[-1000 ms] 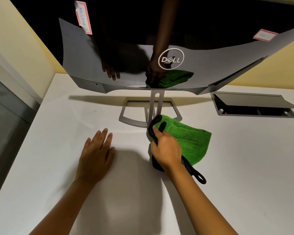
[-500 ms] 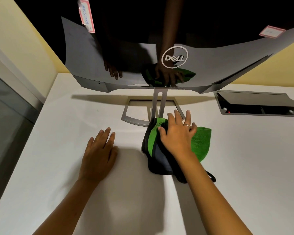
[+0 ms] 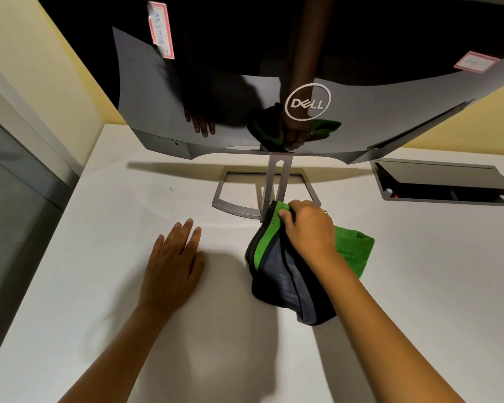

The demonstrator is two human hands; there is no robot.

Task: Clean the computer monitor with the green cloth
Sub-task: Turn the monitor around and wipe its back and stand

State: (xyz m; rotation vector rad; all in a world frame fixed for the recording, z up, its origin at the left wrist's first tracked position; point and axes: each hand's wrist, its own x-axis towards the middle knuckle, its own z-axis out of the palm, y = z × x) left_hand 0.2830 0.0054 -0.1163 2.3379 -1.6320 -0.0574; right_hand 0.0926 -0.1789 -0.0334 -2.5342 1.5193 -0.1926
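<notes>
A dark Dell monitor (image 3: 245, 82) with a glossy screen stands on a grey stand (image 3: 277, 184) at the back of the white desk (image 3: 419, 286). The green cloth (image 3: 352, 251), green on one side and grey-blue with black trim on the other, lies folded on the desk just in front of the stand's base. My right hand (image 3: 309, 228) grips the cloth's far edge, fingers curled over it. Flat on the desk to the left of the cloth rests my left hand (image 3: 172, 266), fingers straight. Both hands are mirrored in the screen.
Two pink-edged labels (image 3: 160, 27) are stuck on the screen, one at left and one at right. An open grey cable hatch (image 3: 445, 181) is set into the desk at the back right. A yellow wall stands behind, and a grey partition (image 3: 15, 213) lines the left side.
My right hand went from lying spread on the cloth to curling round its far edge. The left hand has stayed flat on the desk.
</notes>
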